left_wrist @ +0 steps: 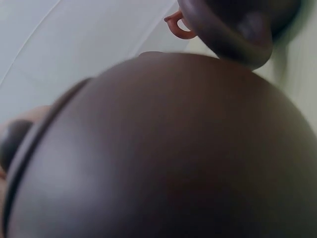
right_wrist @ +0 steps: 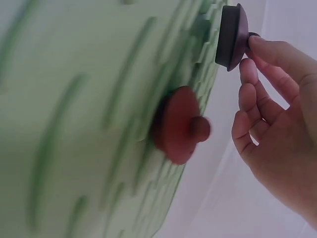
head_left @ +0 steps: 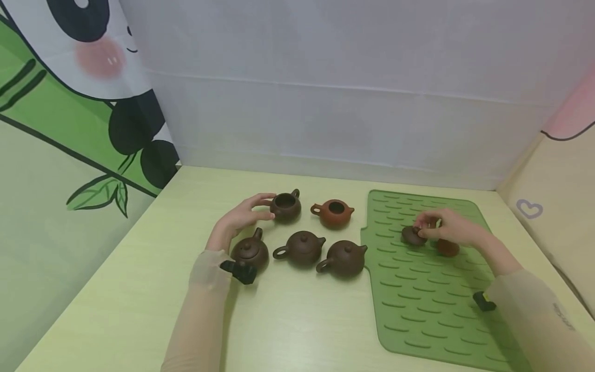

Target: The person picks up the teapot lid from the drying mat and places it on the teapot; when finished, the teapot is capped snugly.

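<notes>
My left hand (head_left: 240, 218) holds a dark brown lidless teapot (head_left: 286, 211) from its left side, thumb and fingers spread around the body. Over on the green mat, my right hand (head_left: 453, 226) pinches the knob of a dark brown teapot lid (head_left: 412, 237). The right wrist view shows that lid (right_wrist: 231, 38) on edge, close to the mat. A reddish-brown lid (head_left: 448, 248) lies on the mat beneath the right hand, knob up. To the right of the held teapot stands a reddish-brown lidless teapot (head_left: 335, 213).
Three lidded dark teapots stand in front: one beside the left wrist (head_left: 249, 252), a middle teapot (head_left: 303, 250) and a right teapot (head_left: 346, 259) near the mat's edge. The ridged green mat (head_left: 409, 320) covers the table's right side. A white cloth (head_left: 297, 113) hangs behind.
</notes>
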A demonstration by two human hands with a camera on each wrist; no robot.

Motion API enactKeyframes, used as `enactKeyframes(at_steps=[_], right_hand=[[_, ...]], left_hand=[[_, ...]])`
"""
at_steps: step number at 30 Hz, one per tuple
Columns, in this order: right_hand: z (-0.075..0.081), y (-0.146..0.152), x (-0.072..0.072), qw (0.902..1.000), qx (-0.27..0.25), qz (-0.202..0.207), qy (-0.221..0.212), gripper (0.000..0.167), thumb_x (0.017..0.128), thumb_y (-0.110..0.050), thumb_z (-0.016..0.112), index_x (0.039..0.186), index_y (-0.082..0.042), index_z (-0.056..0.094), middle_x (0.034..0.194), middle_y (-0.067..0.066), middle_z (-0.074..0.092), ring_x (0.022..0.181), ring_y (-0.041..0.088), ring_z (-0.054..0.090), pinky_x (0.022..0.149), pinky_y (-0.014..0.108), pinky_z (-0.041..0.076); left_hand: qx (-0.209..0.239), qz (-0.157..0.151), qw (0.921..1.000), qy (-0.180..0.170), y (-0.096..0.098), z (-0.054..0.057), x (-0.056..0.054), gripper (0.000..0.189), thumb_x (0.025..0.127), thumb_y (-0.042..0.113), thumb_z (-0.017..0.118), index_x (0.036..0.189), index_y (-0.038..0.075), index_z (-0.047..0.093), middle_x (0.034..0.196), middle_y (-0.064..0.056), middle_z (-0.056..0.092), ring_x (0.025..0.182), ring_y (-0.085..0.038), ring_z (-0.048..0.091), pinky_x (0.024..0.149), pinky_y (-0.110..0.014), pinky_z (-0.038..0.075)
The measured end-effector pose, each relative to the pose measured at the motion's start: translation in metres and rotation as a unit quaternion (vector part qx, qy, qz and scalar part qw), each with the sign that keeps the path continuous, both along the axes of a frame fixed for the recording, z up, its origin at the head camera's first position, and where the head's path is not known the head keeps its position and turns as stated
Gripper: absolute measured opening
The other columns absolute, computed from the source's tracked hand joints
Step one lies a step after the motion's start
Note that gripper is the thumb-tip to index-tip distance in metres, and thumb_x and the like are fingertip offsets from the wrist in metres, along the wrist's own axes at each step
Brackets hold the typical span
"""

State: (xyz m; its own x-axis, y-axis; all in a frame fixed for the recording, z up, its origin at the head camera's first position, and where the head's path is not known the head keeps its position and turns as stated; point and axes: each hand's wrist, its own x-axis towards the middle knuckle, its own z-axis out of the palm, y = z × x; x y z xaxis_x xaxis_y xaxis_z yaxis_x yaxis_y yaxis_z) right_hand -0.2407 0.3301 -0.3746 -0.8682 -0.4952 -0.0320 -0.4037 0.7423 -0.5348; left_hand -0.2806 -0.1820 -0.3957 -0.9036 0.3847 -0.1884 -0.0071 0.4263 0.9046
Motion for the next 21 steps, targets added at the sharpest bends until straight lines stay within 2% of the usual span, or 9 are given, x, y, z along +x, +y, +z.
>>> enactKeyframes(at_steps=[6, 13, 21], right_hand=[[0.018, -0.019, -0.013, 0.9998, -0.014, 0.004, 0.011, 0.012, 0.093, -0.015, 0.068, 0.103, -0.010, 0.067, 0.083, 0.001, 0.063, 0.073, 0.006, 0.054, 0.062, 0.025, 0.045], [0.041, -0.060, -0.031, 0.9994, -0.027, -0.019, 0.009, 0.014, 0.094, -0.024, 0.067, 0.103, -0.013, 0.064, 0.083, 0.005, 0.061, 0.074, 0.014, 0.054, 0.065, 0.027, 0.044], [0.054, -0.115, -0.051, 0.9959, -0.082, -0.026, 0.029, 0.016, 0.093, -0.024, 0.068, 0.104, -0.014, 0.063, 0.086, 0.004, 0.060, 0.079, 0.018, 0.054, 0.071, 0.031, 0.043]], left_hand=[[0.007, -0.005, 1.0000, 0.002, -0.002, -0.007, -0.005, 0.063, 0.097, 0.019, 0.061, 0.153, 0.023, 0.034, 0.159, -0.013, 0.033, 0.147, -0.038, 0.031, 0.117, -0.067, 0.020], [0.014, -0.003, 0.9999, 0.000, -0.003, -0.012, -0.008, 0.064, 0.097, 0.019, 0.062, 0.154, 0.023, 0.034, 0.159, -0.013, 0.033, 0.147, -0.038, 0.030, 0.118, -0.067, 0.018], [0.018, -0.001, 0.9998, 0.003, -0.003, -0.014, -0.009, 0.063, 0.097, 0.018, 0.061, 0.154, 0.023, 0.034, 0.159, -0.014, 0.033, 0.148, -0.038, 0.029, 0.117, -0.068, 0.018]])
